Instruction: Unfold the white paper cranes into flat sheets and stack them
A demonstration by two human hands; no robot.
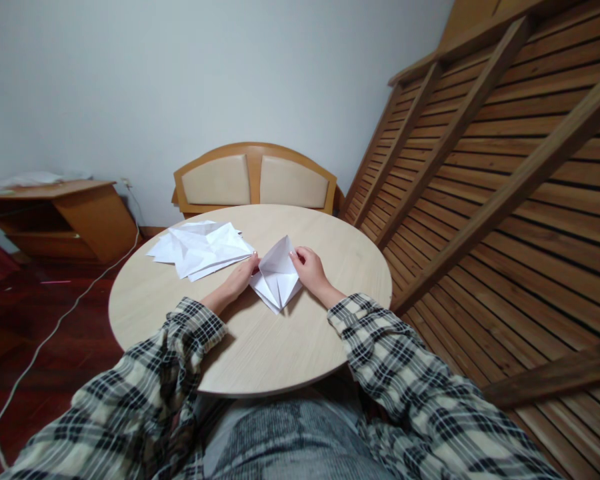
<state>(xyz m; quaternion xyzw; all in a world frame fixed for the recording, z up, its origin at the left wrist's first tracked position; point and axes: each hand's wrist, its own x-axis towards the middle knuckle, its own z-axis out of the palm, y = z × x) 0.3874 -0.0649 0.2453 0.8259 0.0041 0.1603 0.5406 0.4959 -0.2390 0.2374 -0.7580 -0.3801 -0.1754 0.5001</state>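
A partly folded white paper (277,275) lies on the round light-wood table (260,347), shaped like a diamond with a raised upper flap. My left hand (237,281) pinches its left corner with fingers closed. My right hand (309,265) grips the right edge of the raised flap, fingers curled on it. Both arms wear plaid sleeves.
A loose pile of creased white sheets (203,248) lies on the table's far left. A wooden chair (255,177) with beige pads stands behind the table. Slatted wooden panels (505,187) lean at the right. A low wooden cabinet (65,213) and a white cable (55,327) are at the left.
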